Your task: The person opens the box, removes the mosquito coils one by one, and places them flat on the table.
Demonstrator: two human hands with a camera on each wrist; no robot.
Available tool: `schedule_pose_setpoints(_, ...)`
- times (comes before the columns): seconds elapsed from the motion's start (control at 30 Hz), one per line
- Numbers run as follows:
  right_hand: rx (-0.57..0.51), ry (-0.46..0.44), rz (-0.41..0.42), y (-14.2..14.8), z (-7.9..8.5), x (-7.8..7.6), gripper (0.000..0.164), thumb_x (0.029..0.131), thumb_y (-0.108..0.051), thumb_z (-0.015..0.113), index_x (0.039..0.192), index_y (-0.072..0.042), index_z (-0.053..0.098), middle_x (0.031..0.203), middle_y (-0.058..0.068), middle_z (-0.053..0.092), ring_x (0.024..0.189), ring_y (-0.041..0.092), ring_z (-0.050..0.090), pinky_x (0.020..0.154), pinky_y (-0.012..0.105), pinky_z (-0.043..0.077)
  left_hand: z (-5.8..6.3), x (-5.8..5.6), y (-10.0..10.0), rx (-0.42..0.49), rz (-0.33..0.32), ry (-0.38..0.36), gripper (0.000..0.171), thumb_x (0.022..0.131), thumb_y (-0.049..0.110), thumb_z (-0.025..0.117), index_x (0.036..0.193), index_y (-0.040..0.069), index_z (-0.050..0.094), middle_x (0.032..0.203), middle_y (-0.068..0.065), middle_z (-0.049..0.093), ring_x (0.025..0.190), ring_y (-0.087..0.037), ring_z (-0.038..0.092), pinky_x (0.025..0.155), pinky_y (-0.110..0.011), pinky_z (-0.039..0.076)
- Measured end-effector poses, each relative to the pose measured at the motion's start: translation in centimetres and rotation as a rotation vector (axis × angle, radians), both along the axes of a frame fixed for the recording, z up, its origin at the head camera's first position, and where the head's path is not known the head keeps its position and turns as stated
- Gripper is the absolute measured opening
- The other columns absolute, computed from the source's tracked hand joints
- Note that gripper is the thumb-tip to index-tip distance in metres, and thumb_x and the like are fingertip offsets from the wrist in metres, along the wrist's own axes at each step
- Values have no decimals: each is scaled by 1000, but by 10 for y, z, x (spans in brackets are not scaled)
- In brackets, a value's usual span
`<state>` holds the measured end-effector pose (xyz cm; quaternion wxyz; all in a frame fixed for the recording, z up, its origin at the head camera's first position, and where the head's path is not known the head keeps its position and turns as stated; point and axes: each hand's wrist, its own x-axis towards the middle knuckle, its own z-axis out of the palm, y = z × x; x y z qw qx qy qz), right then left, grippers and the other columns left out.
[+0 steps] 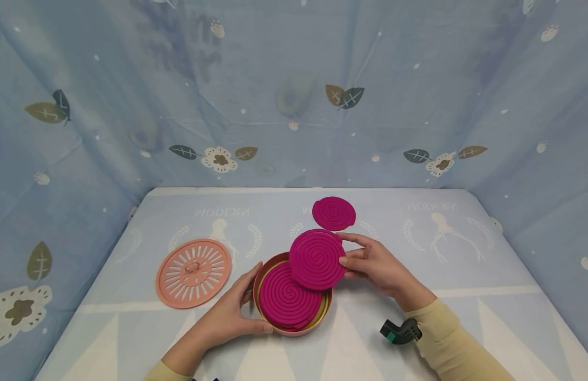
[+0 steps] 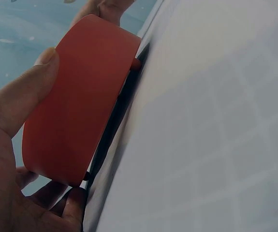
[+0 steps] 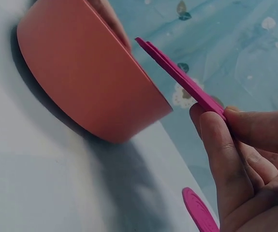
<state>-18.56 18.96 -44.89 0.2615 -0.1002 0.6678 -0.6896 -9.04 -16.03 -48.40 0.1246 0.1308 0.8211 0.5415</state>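
My left hand [image 1: 232, 315] grips the side of a round pink tin [image 1: 296, 333], thumb at the front and fingers round the far left. Inside the tin lies a magenta mosquito coil [image 1: 290, 296]. Between thumb and fingers, my right hand [image 1: 377, 264] pinches another magenta mosquito coil [image 1: 317, 259] by its right edge. That coil is tilted over the tin's back right rim, overlapping the coil inside in the head view. From the right wrist view, the held coil [image 3: 182, 77] appears edge-on above the rim of the tin [image 3: 90, 72].
A third mosquito coil [image 1: 334, 213] lies flat on the table behind the held one. To the left rests a round pink slotted lid [image 1: 193, 272] with a small knob. Patterned blue cloth [image 1: 294, 106] hangs along the back and sides. My right wrist wears a black strap device [image 1: 402, 332].
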Motion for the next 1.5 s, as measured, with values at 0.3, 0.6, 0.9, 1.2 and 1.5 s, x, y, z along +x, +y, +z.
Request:
schedule_pose_setpoints(0.3,-7,4,-68,14,1,-7,71,91,-4,71,152,-9,36,102,15,71,77,18,70,76,39,62,2,0,0,4,2,-14,124,62,38,95,159,23,19,157,10,29,137,-5,37,113,-27,34)
schedule_pose_setpoints(0.6,-10,17,-134,26,-2,-15,69,91,-4,70,151,-9,37,103,14,71,77,18,70,75,36,62,3,0,2,-5,15,-25,125,60,41,95,159,24,20,156,10,30,137,-5,37,113,-27,34)
schedule_pose_setpoints(0.9,-52,3,-195,36,-8,-27,67,92,1,67,151,-7,36,103,13,72,83,20,71,79,38,61,3,1,1,-12,15,-18,125,61,42,95,159,24,20,156,10,29,136,-5,39,113,-26,35)
schedule_pose_setpoints(1.2,-66,-6,-247,46,-15,-43,68,93,2,66,152,-8,33,99,11,73,79,17,71,74,32,62,3,0,1,-3,3,-8,124,62,40,95,160,24,19,157,11,27,137,-5,38,113,-26,34)
schedule_pose_setpoints(1.5,-24,-23,-294,59,-16,-58,71,94,-2,66,155,-10,30,99,9,72,80,15,70,74,29,62,1,0,1,5,-2,-3,124,63,38,95,160,23,19,158,10,27,137,-6,37,113,-26,34)
